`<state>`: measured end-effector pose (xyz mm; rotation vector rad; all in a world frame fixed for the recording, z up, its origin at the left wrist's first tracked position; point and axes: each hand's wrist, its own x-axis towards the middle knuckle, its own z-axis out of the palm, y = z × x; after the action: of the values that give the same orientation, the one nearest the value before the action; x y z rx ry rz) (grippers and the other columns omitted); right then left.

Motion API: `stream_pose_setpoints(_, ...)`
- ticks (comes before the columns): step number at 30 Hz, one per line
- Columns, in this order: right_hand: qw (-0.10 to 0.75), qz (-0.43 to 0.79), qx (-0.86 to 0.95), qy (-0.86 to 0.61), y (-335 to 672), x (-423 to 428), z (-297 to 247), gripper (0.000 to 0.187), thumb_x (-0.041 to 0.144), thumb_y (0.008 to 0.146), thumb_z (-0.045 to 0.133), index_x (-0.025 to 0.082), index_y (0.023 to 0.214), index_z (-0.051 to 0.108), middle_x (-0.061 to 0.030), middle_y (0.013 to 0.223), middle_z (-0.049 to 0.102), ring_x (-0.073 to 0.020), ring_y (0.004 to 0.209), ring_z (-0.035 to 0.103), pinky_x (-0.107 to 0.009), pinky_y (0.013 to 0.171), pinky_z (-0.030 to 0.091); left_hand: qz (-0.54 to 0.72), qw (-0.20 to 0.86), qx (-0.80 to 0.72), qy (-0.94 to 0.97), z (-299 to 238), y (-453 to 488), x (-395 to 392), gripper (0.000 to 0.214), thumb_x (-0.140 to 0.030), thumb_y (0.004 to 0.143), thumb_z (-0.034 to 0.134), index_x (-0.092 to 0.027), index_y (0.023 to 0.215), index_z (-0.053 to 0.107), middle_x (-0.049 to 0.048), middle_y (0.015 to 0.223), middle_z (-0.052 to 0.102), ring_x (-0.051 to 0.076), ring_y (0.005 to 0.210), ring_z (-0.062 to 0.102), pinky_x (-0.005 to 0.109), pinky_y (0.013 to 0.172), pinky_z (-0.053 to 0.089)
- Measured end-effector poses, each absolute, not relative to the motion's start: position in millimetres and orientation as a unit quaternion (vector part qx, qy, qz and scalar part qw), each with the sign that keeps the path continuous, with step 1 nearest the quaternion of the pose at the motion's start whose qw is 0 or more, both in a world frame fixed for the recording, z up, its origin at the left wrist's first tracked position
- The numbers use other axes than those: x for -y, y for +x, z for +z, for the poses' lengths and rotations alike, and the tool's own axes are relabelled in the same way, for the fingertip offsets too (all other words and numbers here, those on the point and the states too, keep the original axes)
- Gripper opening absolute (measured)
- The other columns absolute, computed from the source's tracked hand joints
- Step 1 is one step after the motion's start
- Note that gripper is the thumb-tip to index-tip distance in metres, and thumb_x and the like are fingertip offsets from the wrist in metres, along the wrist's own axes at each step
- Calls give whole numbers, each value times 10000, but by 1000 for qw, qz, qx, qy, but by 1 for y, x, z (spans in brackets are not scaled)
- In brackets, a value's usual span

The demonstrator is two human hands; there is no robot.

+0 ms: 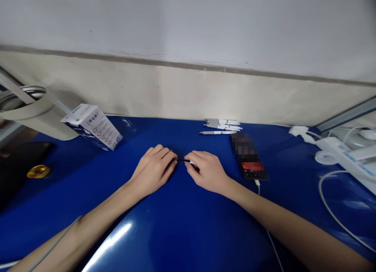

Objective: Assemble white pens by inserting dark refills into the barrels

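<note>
Between my two hands runs the thin dark middle of a pen (182, 160), held level just above or on the blue tabletop. My left hand (155, 166) is closed, thumb and fingers pinching its left end, which is mostly hidden. A small greyish bit shows at those fingertips; I cannot make out what it is. From the other side my right hand (207, 170) pinches the pen's white part, fingers curled around it. Several white and grey pens (223, 126) lie beyond my right hand, near the wall.
A phone (249, 158) with a charging cable lies right of my right hand. At left stand a milk carton (100, 127) with a straw and a beige container (55, 119), near a gold coil (38, 171). A white power strip (343, 154) and cables occupy the right side.
</note>
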<state>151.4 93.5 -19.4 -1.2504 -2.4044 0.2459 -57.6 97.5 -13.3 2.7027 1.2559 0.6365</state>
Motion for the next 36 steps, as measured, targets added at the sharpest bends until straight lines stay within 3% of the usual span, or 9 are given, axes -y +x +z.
stream_pose_setpoints(36, 208, 87, 865, -447, 151, -94, -18, 145, 217, 910, 462, 192, 921, 604, -13, 814, 641, -136, 728, 551, -268, 698, 362, 188, 44, -417, 888, -13, -57, -99, 230, -280, 963, 417, -163, 988, 613, 54, 888, 617, 203, 842, 485, 344, 712, 373)
